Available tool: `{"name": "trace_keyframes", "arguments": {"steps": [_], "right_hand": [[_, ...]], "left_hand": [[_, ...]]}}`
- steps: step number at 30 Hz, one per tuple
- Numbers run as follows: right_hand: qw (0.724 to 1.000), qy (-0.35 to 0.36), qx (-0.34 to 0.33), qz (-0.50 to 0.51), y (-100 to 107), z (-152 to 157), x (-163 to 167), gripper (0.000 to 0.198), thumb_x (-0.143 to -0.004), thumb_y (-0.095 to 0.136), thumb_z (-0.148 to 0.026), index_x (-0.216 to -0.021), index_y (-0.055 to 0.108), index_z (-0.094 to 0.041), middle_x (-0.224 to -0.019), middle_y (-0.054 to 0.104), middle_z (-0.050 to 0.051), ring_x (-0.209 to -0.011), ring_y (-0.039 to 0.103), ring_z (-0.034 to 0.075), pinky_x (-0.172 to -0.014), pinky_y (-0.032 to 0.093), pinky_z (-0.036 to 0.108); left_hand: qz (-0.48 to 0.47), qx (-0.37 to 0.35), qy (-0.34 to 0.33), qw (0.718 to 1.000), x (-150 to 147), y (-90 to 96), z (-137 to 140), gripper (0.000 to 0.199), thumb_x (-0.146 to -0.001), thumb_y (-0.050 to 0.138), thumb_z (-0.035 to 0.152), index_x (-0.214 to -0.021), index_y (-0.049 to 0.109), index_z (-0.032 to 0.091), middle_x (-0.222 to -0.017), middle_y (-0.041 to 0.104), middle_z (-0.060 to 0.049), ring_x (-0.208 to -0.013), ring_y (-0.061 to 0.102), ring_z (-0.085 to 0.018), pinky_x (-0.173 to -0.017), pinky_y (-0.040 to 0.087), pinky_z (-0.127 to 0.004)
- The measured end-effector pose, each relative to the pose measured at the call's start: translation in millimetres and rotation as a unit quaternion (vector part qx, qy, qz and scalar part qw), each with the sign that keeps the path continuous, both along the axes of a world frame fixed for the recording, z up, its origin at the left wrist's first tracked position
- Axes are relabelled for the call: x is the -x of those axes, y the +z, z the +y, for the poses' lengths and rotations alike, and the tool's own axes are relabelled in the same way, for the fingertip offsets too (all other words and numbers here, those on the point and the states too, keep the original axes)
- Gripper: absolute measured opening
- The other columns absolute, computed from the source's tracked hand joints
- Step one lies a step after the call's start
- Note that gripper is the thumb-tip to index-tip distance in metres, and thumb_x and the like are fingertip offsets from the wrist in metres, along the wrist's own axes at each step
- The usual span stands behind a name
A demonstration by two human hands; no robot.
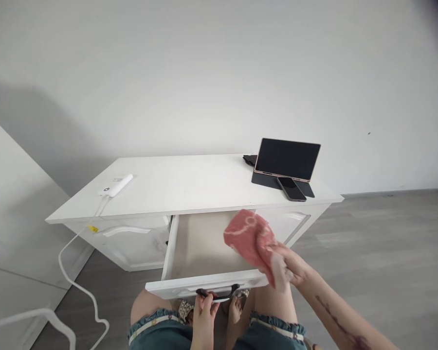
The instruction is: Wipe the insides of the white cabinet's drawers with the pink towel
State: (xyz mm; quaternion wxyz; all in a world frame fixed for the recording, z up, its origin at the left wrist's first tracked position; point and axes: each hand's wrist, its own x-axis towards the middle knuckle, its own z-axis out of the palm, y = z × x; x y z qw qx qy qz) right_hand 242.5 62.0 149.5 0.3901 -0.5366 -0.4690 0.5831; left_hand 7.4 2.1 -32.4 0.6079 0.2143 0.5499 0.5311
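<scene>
One open drawer [204, 243], left hand [204, 308] gripping its single handle [218, 293], right hand [290, 267] clutching one pink cloth [250, 236], one tablet [286, 159], one phone [291, 188].

The cloth [250, 238] is pink-red with a pale looping pattern. The cabinet [190, 187] is white, its drawer [200, 243] beige inside with a black handle [219, 294]. The tablet [286, 159] and phone [291, 188] at the cabinet's right edge are black; the shorts [160, 330] are teal.

White cable [76, 287] cut off at bottom edge, drawer [204, 243] back hidden under cabinet top [190, 184]

Single head-worn view, forward and down, close over the open drawer [204, 243], wall behind.
</scene>
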Motion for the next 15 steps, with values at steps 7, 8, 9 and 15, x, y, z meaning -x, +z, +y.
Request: {"name": "trace_keyframes", "arguments": {"steps": [7, 8, 9, 15], "right_hand": [[0.914, 0.280, -0.148, -0.255, -14, 93, 70, 0.056, -0.068, 0.069, -0.023, -0.121, 0.055, -0.018, -0.106, 0.065, 0.008, -0.094, 0.060, 0.023, -0.085, 0.047, 0.036], [0.865, 0.327, -0.198, -0.325, -26, 101, 82, 0.057, -0.070, 0.066, -0.019, -0.126, 0.054, -0.020, -0.111, 0.063, 0.009, -0.097, 0.059, 0.024, -0.088, 0.045, 0.036], [0.811, 0.379, -0.249, -0.371, -38, 106, 95, 0.057, -0.073, 0.062, -0.016, -0.129, 0.052, -0.020, -0.115, 0.060, 0.011, -0.099, 0.058, 0.024, -0.088, 0.044, 0.036], [0.627, 0.545, -0.392, -0.396, -96, 112, 145, 0.051, -0.083, 0.054, -0.015, -0.131, 0.052, -0.030, -0.129, 0.052, 0.008, -0.101, 0.055, 0.023, -0.085, 0.043, 0.033]], "left_hand": [[-0.063, 0.014, 0.037, 0.997, -4, 5.7, -3, 0.025, -0.066, 0.073, 0.040, -0.076, 0.056, 0.024, -0.090, 0.062, -0.008, -0.096, 0.062, -0.028, -0.085, 0.051, -0.042], [-0.051, 0.012, 0.030, 0.998, -4, 6.7, -3, 0.025, -0.066, 0.073, 0.041, -0.074, 0.056, 0.024, -0.089, 0.062, -0.008, -0.096, 0.062, -0.028, -0.085, 0.051, -0.042], [-0.033, 0.008, 0.021, 0.999, -3, 7.7, -3, 0.026, -0.066, 0.072, 0.042, -0.072, 0.056, 0.024, -0.089, 0.062, -0.009, -0.096, 0.062, -0.029, -0.085, 0.051, -0.042], [-0.013, 0.025, 0.019, 0.999, -2, 8.5, -1, 0.031, -0.058, 0.077, 0.044, -0.069, 0.056, 0.024, -0.088, 0.063, -0.009, -0.095, 0.063, -0.029, -0.082, 0.052, -0.040]]}}
